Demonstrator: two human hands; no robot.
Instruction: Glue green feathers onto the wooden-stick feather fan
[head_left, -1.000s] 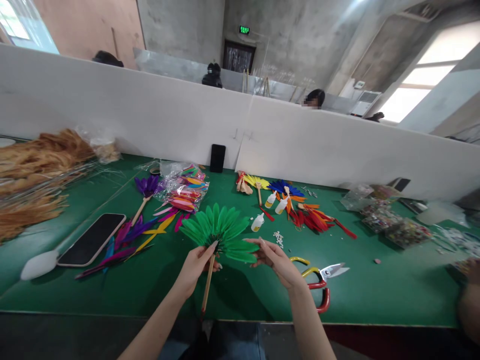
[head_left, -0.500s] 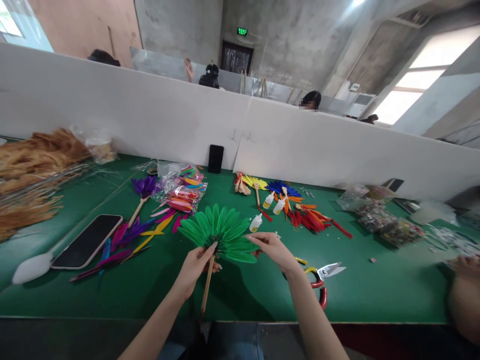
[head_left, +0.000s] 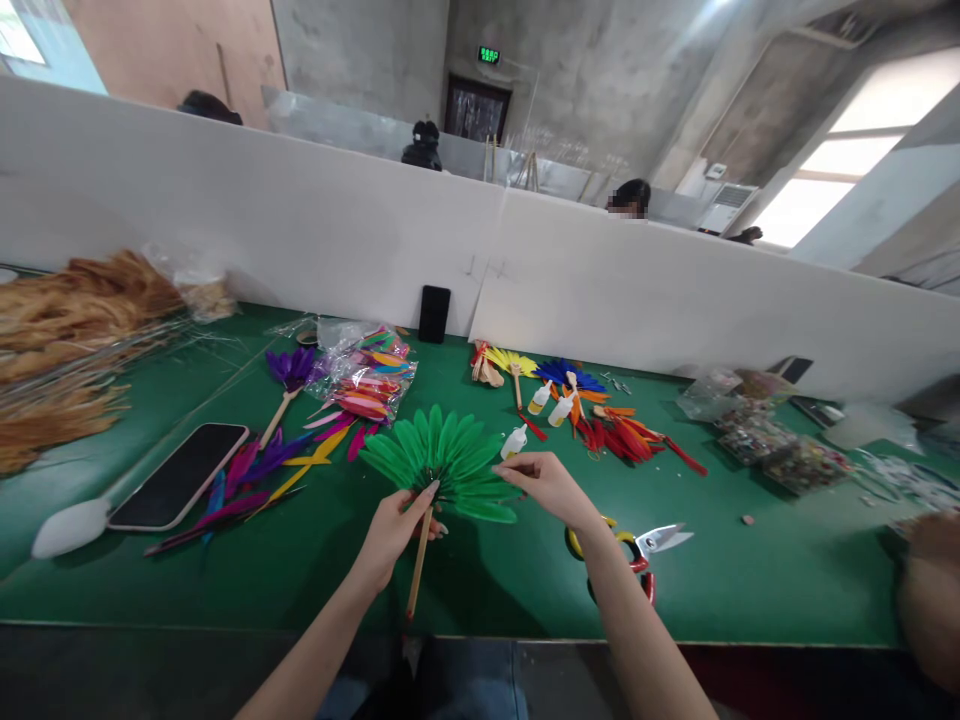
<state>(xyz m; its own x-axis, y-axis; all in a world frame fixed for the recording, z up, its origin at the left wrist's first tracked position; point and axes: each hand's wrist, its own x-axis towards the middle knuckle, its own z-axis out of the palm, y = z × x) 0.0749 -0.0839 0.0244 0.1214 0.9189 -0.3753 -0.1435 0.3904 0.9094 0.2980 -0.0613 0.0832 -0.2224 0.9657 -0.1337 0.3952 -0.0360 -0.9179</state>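
Note:
A green feather fan (head_left: pixel 442 455) with a wooden handle is held upright above the table near its front edge. My left hand (head_left: pixel 405 525) pinches it where the feathers meet the handle. At the fan's right side, my right hand (head_left: pixel 544 485) has thumb and index finger pressed together by the feather tips; whether something thin is between them cannot be made out. A small white bottle (head_left: pixel 514 441) stands just behind my right fingertips. Scissors with yellow and red handles (head_left: pixel 652 545) lie partly behind my right forearm.
To the left are a phone (head_left: pixel 180 478), a purple feather fan (head_left: pixel 291 368), loose feathers and bagged feathers (head_left: pixel 367 380). Behind lie yellow (head_left: pixel 511 362) and blue fans (head_left: pixel 568 375) and red feathers (head_left: pixel 626 438). A person's blurred arm (head_left: pixel 934 590) is at the right edge.
My right fingers have come slightly up and to the left, near the bottle. My left hand keeps its hold on the fan. A raised hand beyond the partition is gone from view.

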